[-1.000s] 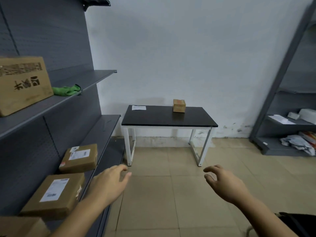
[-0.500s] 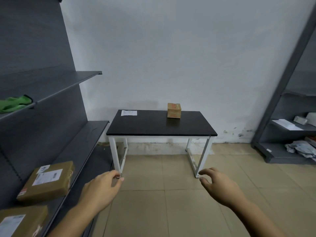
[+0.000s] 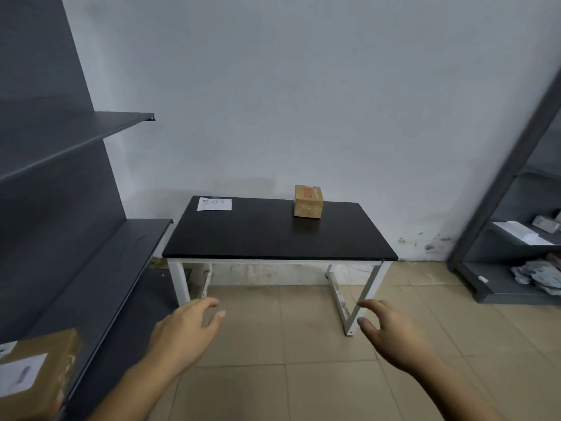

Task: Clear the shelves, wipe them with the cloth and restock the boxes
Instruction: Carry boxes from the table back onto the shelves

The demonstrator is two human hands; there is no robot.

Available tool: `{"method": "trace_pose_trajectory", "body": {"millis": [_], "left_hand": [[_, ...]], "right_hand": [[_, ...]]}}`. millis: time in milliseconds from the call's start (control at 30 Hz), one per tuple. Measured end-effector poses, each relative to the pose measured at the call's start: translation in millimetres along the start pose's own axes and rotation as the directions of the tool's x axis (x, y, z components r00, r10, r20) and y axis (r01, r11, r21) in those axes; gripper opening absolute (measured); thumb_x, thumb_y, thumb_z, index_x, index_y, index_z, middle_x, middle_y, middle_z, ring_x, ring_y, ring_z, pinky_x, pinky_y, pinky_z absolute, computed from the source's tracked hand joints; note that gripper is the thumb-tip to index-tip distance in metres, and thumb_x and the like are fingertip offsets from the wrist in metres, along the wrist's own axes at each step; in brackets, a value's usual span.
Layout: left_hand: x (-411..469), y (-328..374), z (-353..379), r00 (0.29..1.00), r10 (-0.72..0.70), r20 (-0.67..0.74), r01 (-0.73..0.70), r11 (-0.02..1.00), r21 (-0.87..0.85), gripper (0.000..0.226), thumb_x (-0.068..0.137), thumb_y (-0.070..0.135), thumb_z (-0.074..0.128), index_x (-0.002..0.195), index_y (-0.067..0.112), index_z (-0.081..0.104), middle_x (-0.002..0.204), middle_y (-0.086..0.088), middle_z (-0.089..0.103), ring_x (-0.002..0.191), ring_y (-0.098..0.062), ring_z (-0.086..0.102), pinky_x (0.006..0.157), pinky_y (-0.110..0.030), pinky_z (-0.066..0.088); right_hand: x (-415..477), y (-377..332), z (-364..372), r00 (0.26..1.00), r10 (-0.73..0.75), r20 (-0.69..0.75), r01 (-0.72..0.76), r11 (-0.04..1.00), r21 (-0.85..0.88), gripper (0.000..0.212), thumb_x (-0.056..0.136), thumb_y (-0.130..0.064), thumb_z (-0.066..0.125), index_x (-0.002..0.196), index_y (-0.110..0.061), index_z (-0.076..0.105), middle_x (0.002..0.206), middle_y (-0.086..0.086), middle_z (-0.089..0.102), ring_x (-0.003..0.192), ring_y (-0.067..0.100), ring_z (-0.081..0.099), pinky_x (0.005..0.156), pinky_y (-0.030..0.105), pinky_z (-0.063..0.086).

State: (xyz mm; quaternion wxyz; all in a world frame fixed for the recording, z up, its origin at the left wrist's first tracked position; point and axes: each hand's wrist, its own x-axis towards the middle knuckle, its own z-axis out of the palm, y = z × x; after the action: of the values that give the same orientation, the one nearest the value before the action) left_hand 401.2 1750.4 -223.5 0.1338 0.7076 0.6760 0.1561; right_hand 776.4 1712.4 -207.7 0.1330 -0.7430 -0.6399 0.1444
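Box point(image 3: 308, 202) on table point(image 3: 243, 235), well ahead of empty left hand point(image 3: 185, 332) and right hand point(image 3: 391, 335), fingers loosely spread, seemingly for pickup.

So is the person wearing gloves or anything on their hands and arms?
No. The left hand and right hand are bare, with no gloves and no rings on the fingers that I can see. The forearms are bare too, right down to the picture's edge: no sleeves, watch or bands show.
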Motion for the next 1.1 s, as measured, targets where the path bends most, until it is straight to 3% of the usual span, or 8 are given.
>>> {"method": "trace_pose_trajectory", "body": {"millis": [200,367,767,1100], "left_hand": [[111.6,1.6,-6.6,0.999,0.040,0.015,-0.039,0.998,-0.049,0.041,0.100,0.061,0.039,0.135,0.044,0.050,0.133,0.023,0.056,0.095,0.001,0.054,0.077,-0.028,0.042],[191.9,4.8,5.4,0.998,0.044,0.033,-0.043,0.998,-0.036,0.046,0.098,0.066,0.037,0.137,0.045,0.051,0.137,0.023,0.055,0.114,-0.003,0.058,0.083,-0.030,0.047],[393.1,66.8,56.1,0.999,0.017,0.035,-0.016,1.000,-0.024,0.037,0.099,0.059,0.043,0.131,0.043,0.053,0.120,0.023,0.059,0.102,0.000,0.057,0.087,-0.032,0.052],[553.5,124.9,96.1,0.994,-0.011,0.111,0.016,0.999,-0.043,0.037,0.100,0.055,0.047,0.135,0.041,0.051,0.123,0.018,0.058,0.098,0.002,0.052,0.083,-0.027,0.047]], "right_hand": [[99.1,-9.6,-4.8,0.997,0.061,-0.050,-0.060,0.998,0.024,0.041,0.102,-0.043,0.050,0.143,-0.034,0.051,0.143,-0.011,0.052,0.115,0.007,0.059,0.099,0.026,0.046],[171.2,-3.7,-3.1,0.995,0.085,-0.053,-0.082,0.996,0.044,0.045,0.102,-0.042,0.053,0.145,-0.032,0.049,0.148,-0.009,0.050,0.129,0.010,0.053,0.105,0.026,0.042],[392.7,48.1,-23.4,0.997,0.076,-0.001,-0.076,0.994,0.084,0.048,0.102,-0.043,0.051,0.148,-0.030,0.045,0.148,-0.008,0.049,0.125,0.009,0.055,0.104,0.031,0.048],[563.6,85.3,-51.2,0.997,0.057,0.047,-0.060,0.996,0.065,0.049,0.102,-0.042,0.055,0.148,-0.031,0.044,0.149,-0.005,0.049,0.123,0.011,0.057,0.101,0.029,0.048]]}}
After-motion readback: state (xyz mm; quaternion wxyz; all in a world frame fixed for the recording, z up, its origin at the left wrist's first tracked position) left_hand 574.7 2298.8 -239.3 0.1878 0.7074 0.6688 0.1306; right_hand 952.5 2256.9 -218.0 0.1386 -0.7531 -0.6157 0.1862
